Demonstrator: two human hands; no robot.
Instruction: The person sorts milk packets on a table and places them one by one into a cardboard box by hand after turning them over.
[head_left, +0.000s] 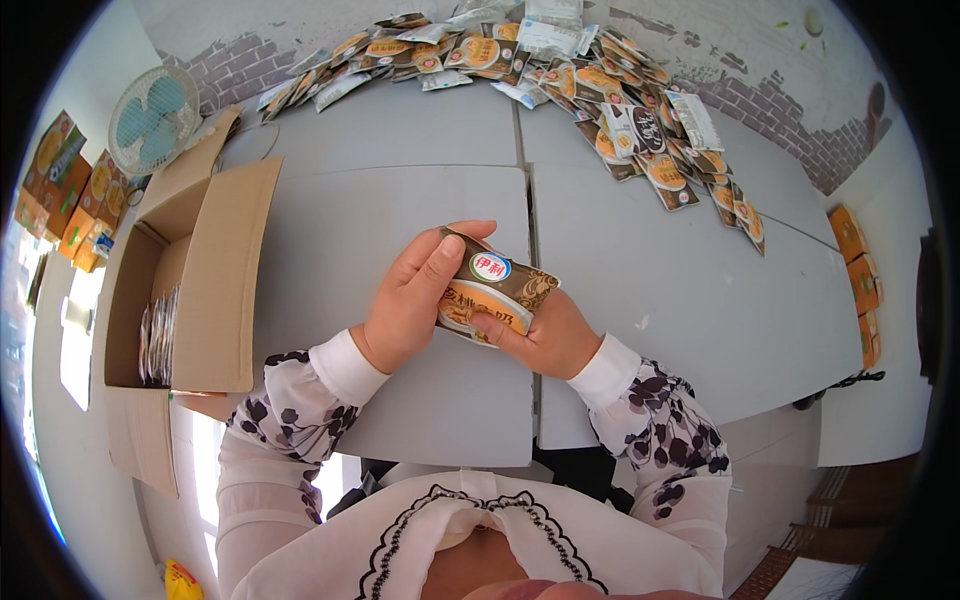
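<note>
Between my two hands I hold a brown-and-orange printed milk pouch (499, 289), tilted, above the middle of the grey table (360, 225). My left hand (411, 289) grips its left side, the thumb lying on the printed face near the top. On the lower right edge, my right hand (551, 337) has its thumb pressed on the front. The fingers behind the pouch are mostly hidden. At my left stands an open cardboard box (225, 277) with a row of upright pouches (159, 337) inside.
A long heap of similar pouches (480, 56) lies along the table's far side, reaching down the right (667, 180). An electric fan (154, 120) stands back left. Orange cartons are stacked at the left (94, 206) and right (862, 285). Seams run between the table panels.
</note>
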